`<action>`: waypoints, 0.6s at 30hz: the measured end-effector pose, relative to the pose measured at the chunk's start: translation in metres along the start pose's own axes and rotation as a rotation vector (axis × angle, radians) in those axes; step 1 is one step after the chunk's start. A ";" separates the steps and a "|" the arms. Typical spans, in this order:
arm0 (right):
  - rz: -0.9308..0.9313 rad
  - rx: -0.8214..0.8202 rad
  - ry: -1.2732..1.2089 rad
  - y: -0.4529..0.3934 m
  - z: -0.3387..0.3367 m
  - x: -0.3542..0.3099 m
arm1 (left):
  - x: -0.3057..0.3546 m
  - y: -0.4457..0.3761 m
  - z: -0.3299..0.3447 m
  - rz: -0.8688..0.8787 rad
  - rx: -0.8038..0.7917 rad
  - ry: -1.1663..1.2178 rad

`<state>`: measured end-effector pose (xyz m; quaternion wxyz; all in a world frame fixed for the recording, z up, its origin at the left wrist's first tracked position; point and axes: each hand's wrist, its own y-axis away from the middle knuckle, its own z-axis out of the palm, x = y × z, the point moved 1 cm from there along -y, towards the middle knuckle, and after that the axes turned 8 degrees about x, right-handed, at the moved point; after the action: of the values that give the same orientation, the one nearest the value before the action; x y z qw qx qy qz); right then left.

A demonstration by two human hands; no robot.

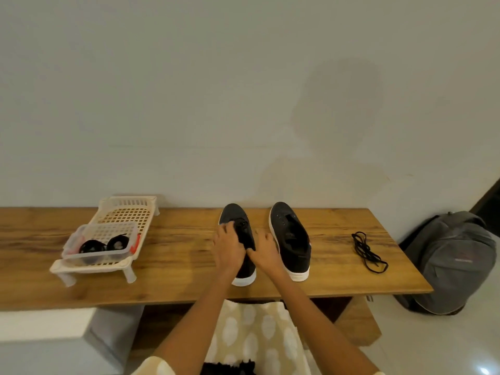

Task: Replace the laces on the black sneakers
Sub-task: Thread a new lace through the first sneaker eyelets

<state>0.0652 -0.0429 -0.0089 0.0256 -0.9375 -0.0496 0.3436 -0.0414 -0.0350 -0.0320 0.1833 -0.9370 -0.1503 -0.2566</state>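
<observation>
Both hands work on the left sneaker point(244, 266): the left hand point(228, 247) grips its laces point(240, 226), the right hand point(263, 251) pinches its side. A loose lace point(368, 251) lies well right of it.

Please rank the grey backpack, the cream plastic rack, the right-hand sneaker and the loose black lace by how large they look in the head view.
1. Grey backpack, largest.
2. Cream plastic rack.
3. Right-hand sneaker.
4. Loose black lace, smallest.
The wide-angle lens stretches the backpack at the edge, so its lead may be overstated.
</observation>
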 end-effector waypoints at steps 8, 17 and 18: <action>0.074 -0.112 0.027 0.019 0.014 -0.021 | -0.040 0.015 -0.015 -0.230 -0.268 0.195; 0.038 -0.146 0.006 0.055 0.014 -0.015 | -0.058 0.056 -0.038 -0.165 -0.289 0.184; 0.040 -0.147 -0.005 0.057 0.014 -0.013 | -0.060 0.058 -0.038 -0.150 -0.274 0.181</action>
<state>0.0505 -0.1007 -0.0163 -0.0504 -0.9367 -0.0561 0.3420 -0.0852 -0.1138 -0.0489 0.0468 -0.9125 -0.1664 -0.3708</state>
